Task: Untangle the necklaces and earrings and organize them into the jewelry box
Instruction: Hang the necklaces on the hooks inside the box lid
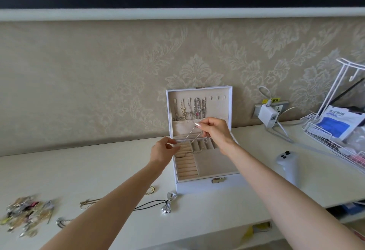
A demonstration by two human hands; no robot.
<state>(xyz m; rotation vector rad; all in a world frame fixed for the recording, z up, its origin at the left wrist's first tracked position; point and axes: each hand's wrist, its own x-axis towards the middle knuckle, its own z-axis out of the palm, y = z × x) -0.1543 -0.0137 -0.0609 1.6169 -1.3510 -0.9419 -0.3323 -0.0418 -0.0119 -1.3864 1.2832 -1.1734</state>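
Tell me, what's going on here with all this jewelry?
A person is sorting jewelry into a white jewelry box that stands open on the table. Both hands pinch a thin silver chain stretched between them above the box's tray, the left hand lower, the right hand higher. Several necklaces already hang from hooks in the lid. A tangled pile and a silver bow on a black cord lie on the table to the left, not yet put away.

Necklace [190,134] above open jewelry box [197,188]
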